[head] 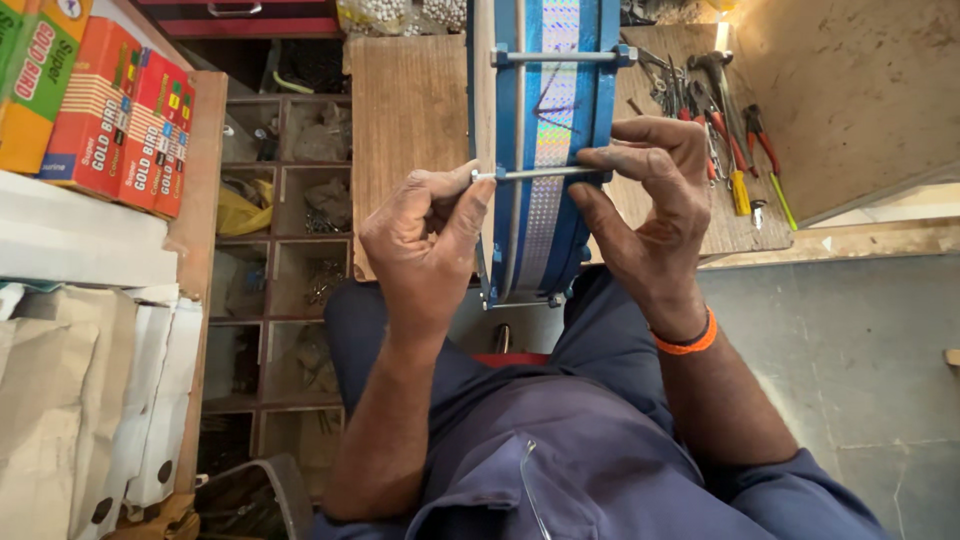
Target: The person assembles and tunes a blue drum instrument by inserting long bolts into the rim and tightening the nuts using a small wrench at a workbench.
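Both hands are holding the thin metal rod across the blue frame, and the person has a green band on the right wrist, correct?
Not quite: in the head view the wristband is orange, not green. The left hand and right hand do hold the thin metal rod across the blue frame.

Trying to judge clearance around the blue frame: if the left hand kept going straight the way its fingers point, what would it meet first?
The left hand pinches the end of the metal rod, fingers pointing up and right. It would probably meet the blue frame first, then the right hand; depth is unclear.
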